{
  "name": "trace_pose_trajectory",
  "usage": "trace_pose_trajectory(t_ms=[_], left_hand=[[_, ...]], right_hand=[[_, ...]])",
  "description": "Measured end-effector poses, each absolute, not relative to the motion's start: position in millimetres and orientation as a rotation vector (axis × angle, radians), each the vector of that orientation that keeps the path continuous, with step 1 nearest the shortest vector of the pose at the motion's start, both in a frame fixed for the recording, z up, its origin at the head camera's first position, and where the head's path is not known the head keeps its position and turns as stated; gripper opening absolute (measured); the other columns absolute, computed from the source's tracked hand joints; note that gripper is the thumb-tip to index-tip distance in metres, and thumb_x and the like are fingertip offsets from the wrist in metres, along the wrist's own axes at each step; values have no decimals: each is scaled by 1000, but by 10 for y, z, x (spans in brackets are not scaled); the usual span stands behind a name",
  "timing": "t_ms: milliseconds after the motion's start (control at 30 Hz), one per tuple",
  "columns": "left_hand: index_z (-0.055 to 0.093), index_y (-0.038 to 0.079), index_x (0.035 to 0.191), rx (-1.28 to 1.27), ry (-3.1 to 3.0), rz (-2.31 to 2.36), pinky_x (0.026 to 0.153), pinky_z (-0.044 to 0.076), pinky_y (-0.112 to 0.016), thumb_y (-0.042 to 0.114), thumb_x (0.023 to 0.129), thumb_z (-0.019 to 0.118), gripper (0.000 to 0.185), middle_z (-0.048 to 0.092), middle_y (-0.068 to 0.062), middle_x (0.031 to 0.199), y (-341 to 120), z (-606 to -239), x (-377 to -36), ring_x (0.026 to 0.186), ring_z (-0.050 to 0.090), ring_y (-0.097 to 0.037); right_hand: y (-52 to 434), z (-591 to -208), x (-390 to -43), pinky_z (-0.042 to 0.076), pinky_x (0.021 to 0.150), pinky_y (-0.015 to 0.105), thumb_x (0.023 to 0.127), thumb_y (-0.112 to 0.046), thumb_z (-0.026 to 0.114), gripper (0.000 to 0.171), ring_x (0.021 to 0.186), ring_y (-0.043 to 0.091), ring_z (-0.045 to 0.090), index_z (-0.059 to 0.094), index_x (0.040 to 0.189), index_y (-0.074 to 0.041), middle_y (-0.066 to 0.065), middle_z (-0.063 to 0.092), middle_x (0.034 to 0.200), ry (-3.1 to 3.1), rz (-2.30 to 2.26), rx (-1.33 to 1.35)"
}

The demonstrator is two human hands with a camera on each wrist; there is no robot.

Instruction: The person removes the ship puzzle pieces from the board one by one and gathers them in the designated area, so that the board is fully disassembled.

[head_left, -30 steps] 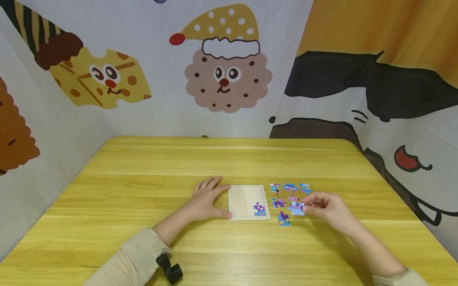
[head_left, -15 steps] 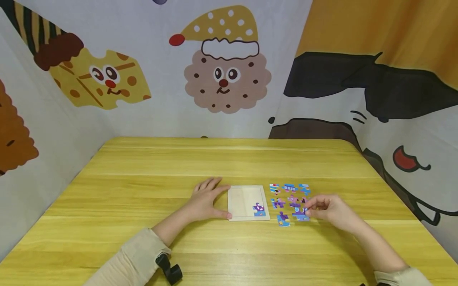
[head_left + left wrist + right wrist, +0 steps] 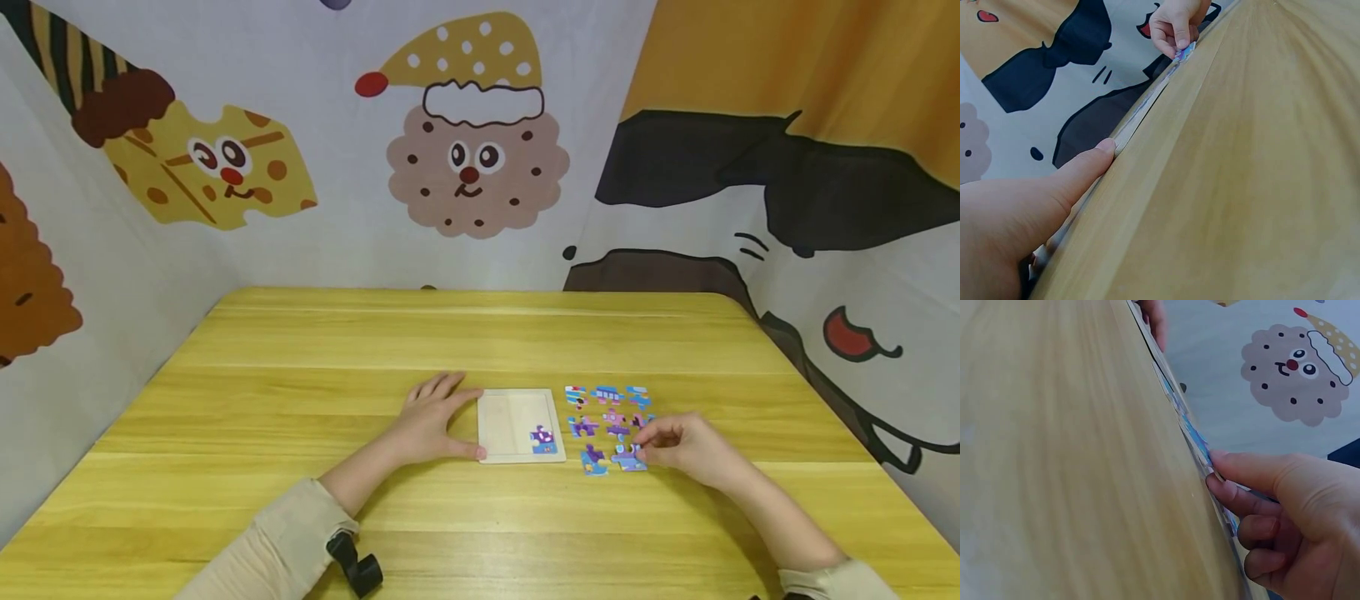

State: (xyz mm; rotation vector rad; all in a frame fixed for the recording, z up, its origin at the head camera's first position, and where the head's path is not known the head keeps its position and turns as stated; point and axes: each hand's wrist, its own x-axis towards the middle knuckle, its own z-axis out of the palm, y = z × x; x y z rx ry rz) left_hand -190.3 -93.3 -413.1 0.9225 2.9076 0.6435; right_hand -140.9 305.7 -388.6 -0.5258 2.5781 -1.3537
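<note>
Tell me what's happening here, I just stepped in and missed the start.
A person sits at a yellow wooden table with a jigsaw. The left hand rests flat against the edge of a shallow puzzle tray, which holds one piece in its near right corner. The right hand pinches a loose piece among the others laid out beside the tray.

A yellow wooden surface [image 3: 480,333] with long grain lines fills the foreground under even, soft light. Printed fabric backdrops enclose it on three sides. The back wall [image 3: 337,242] shows a brown cookie face [image 3: 477,171] in a yellow polka-dot cap beside a cheese-like yellow character [image 3: 217,167]. On the right, an orange curtain [image 3: 810,58] hangs above a black-and-white cartoon figure with a red mouth [image 3: 855,337].
</note>
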Motion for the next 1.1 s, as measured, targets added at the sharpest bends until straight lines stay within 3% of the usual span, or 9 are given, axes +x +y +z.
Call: trace_pose_trajectory(t_ms=[233, 500, 867, 1100], left_hand=[[41, 22, 147, 925, 2903, 650, 109, 10, -57, 71, 71, 66, 94, 19, -14, 156, -929, -4126, -1909, 141, 13, -37], [41, 22, 147, 918, 2910, 647, 109, 10, -58, 71, 71, 67, 95, 19, -14, 156, -934, -4128, -1906, 141, 14, -37], [40, 23, 147, 897, 2906, 651, 109, 9, -57, 71, 70, 67, 95, 18, -13, 157, -940, -4098, -1897, 141, 13, -36], [40, 23, 147, 897, 2894, 653, 109, 9, -57, 72, 71, 66, 95, 18, -13, 157, -931, -4099, -1890, 141, 12, -36]], right_hand=[[3010, -3865, -1395, 51, 60, 26, 83, -11, 75, 12, 73, 12, 59, 73, 93, -5, 5, 67, 87, 2655, -1269, -506], [2946, -3831, -1372, 49, 63, 25, 79, -14, 78, 8, 73, 9, 56, 74, 86, -16, -8, 65, 84, 2867, -986, -560], [2953, -3817, -1386, 49, 62, 25, 81, -13, 77, 11, 74, 11, 55, 74, 91, -13, -5, 65, 85, 2805, -1047, -531], [2871, -3772, -1344, 44, 52, 25, 80, -18, 79, 12, 63, 11, 49, 74, 90, -17, -7, 62, 79, 2919, -1064, -522]])
